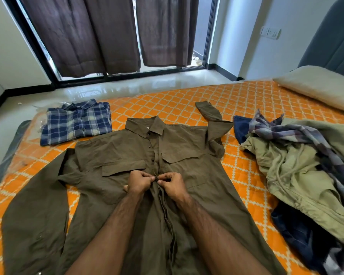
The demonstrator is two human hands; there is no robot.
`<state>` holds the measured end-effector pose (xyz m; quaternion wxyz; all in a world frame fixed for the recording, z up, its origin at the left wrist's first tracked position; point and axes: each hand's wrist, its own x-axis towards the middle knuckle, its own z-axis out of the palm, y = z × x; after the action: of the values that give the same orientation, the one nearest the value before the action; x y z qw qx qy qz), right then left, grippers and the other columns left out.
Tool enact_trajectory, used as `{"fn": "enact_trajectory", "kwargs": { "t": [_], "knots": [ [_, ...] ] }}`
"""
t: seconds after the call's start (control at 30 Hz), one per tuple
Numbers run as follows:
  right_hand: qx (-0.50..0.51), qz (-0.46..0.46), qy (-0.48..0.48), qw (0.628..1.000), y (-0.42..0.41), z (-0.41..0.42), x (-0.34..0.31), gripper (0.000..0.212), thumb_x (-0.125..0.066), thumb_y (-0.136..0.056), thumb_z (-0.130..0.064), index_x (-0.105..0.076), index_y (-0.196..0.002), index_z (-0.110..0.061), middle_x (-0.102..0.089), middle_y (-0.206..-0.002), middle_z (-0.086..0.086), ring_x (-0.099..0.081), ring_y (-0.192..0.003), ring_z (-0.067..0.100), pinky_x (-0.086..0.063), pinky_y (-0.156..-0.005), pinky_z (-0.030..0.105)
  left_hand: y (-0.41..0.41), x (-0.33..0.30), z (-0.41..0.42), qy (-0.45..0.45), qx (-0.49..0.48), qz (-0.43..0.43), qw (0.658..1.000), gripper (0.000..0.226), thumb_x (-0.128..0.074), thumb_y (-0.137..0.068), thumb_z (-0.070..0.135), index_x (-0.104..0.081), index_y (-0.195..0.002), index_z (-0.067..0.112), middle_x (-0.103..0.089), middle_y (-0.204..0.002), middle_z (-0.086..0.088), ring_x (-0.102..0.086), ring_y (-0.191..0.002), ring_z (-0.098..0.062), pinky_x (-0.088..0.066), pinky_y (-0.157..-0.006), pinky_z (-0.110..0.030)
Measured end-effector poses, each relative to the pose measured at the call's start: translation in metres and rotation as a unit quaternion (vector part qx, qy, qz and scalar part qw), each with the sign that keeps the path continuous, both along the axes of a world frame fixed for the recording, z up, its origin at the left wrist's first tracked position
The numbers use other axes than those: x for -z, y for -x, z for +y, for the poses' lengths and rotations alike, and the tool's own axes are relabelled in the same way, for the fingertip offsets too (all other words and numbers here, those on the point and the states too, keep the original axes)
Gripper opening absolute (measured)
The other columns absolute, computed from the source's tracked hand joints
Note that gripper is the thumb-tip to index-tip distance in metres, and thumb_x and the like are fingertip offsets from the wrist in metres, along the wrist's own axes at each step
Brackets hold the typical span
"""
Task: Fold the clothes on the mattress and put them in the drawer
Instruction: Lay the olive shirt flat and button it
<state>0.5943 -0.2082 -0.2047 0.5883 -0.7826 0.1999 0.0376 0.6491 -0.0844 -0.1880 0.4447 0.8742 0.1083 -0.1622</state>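
Head view. We are looking down at the mattress (187, 100), where the olive shirt (111, 155) is lying front-up and spread flat at the centre, collar toward 12 o'clock. Its one sleeve is running out toward 8 o'clock; the other is bunching up toward 1 o'clock. We are pinching the button placket at mid-chest with both hands: the left hand (139, 180) is curling its fingers on the fabric edge at 9 o'clock of the placket, and the right hand (172, 184) is gripping the opposite edge at 3 o'clock, fingertips almost meeting. We are judging this to be a buttoning step ahead of folding; the buttons above appear fastened, while the placket below is gaping. The plaid shirt (75, 124) is sitting already folded at 10 o'clock. The pile (298, 165) of unfolded clothes is lying at 3 o'clock, and the pillow (318, 84) at 2 o'clock. The drawer is not in view. We are expecting the shirt to handle as light, limp and creasing easily, best taken at the shoulders and hem.
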Motion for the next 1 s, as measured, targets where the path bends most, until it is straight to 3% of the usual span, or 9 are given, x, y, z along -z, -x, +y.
{"fn": "enact_trajectory", "kwargs": {
  "t": [0.17,0.27,0.37,0.47,0.57,0.67,0.8,0.9,1.0],
  "knots": [
    [-0.043,0.001,0.037,0.998,-0.002,-0.005,0.018,0.017,-0.069,-0.072,-0.043,-0.07,-0.075,-0.059,-0.076,-0.104,-0.017,-0.068,-0.109,0.005,-0.048,-0.108,0.043,0.001,-0.004,-0.003,0.009,-0.014,-0.005,1.0,0.039,-0.083,-0.079,0.018,-0.068,-0.044,0.027,-0.067,-0.061,0.013,-0.068,-0.09,-0.022,-0.04,-0.107,-0.047],
    [-0.027,0.008,0.074,0.997,0.007,-0.001,-0.018,0.016,-0.065,-0.083,-0.035,-0.078,-0.091,-0.039,-0.077,-0.103,-0.01,-0.069,-0.104,0.009,-0.052,-0.103,0.04,0.005,-0.011,0.002,0.066,0.005,-0.014,0.998,0.03,-0.077,-0.086,0.015,-0.072,-0.057,0.021,-0.072,-0.066,0.0,-0.068,-0.079,-0.024,-0.05,-0.091,-0.041],
    [-0.008,-0.038,0.2,0.979,-0.009,0.003,-0.051,0.012,-0.062,-0.095,-0.026,-0.072,-0.103,-0.024,-0.071,-0.107,-0.004,-0.065,-0.098,0.012,-0.054,-0.092,0.036,-0.006,-0.021,0.011,0.071,0.042,-0.019,0.996,0.029,-0.064,-0.098,0.016,-0.073,-0.071,0.014,-0.073,-0.071,-0.007,-0.064,-0.064,-0.02,-0.05,-0.065,-0.03],
    [-0.013,-0.093,0.275,0.957,-0.04,0.01,-0.074,0.021,-0.062,-0.094,-0.027,-0.058,-0.112,-0.017,-0.059,-0.112,0.002,-0.06,-0.102,0.021,-0.052,-0.091,0.042,-0.028,-0.034,0.014,0.017,0.038,-0.13,0.991,0.014,-0.057,-0.099,0.006,-0.07,-0.099,0.013,-0.071,-0.099,-0.007,-0.066,-0.089,-0.02,-0.054,-0.074,-0.029],
    [-0.046,-0.054,0.331,0.941,-0.07,0.008,-0.071,0.043,-0.066,-0.091,-0.025,-0.047,-0.127,-0.014,-0.052,-0.127,0.007,-0.054,-0.117,0.026,-0.047,-0.098,0.04,-0.052,-0.036,0.01,-0.014,0.043,-0.192,0.98,0.018,-0.056,-0.096,0.0,-0.064,-0.109,0.008,-0.064,-0.11,-0.008,-0.062,-0.096,-0.018,-0.047,-0.071,-0.014],
    [-0.012,-0.014,0.312,0.95,-0.075,-0.008,-0.047,0.044,-0.076,-0.082,-0.029,-0.055,-0.119,-0.016,-0.057,-0.122,0.006,-0.059,-0.112,0.027,-0.051,-0.096,0.039,-0.059,-0.027,-0.004,-0.105,0.102,-0.133,0.98,0.029,-0.068,-0.093,0.024,-0.06,-0.115,0.007,-0.058,-0.118,-0.013,-0.058,-0.111,-0.029,-0.05,-0.093,-0.035],
    [0.099,-0.115,0.193,0.969,-0.057,-0.021,-0.013,0.019,-0.076,-0.076,-0.021,-0.065,-0.092,-0.019,-0.066,-0.091,-0.003,-0.063,-0.079,0.008,-0.054,-0.073,0.028,-0.05,-0.012,-0.021,-0.222,0.089,-0.126,0.963,0.078,-0.067,-0.082,0.062,-0.046,-0.129,0.004,-0.047,-0.132,-0.018,-0.048,-0.124,-0.037,-0.042,-0.102,-0.043],
    [0.123,-0.159,0.156,0.967,-0.053,-0.027,-0.007,0.017,-0.078,-0.079,-0.012,-0.069,-0.094,-0.013,-0.062,-0.097,0.0,-0.061,-0.075,-0.004,-0.049,-0.069,0.01,-0.045,-0.005,-0.029,-0.252,0.068,-0.151,0.953,0.088,-0.07,-0.076,0.066,-0.04,-0.129,0.003,-0.046,-0.134,-0.021,-0.047,-0.125,-0.04,-0.041,-0.102,-0.045],
    [0.141,-0.137,0.133,0.971,-0.061,-0.03,-0.009,0.022,-0.086,-0.076,-0.013,-0.072,-0.094,-0.01,-0.062,-0.101,0.005,-0.061,-0.07,-0.011,-0.046,-0.066,0.003,-0.049,-0.01,-0.026,-0.228,0.066,-0.149,0.96,0.086,-0.076,-0.076,0.058,-0.039,-0.128,0.001,-0.046,-0.134,-0.022,-0.047,-0.126,-0.041,-0.041,-0.103,-0.043]
  ]
}}
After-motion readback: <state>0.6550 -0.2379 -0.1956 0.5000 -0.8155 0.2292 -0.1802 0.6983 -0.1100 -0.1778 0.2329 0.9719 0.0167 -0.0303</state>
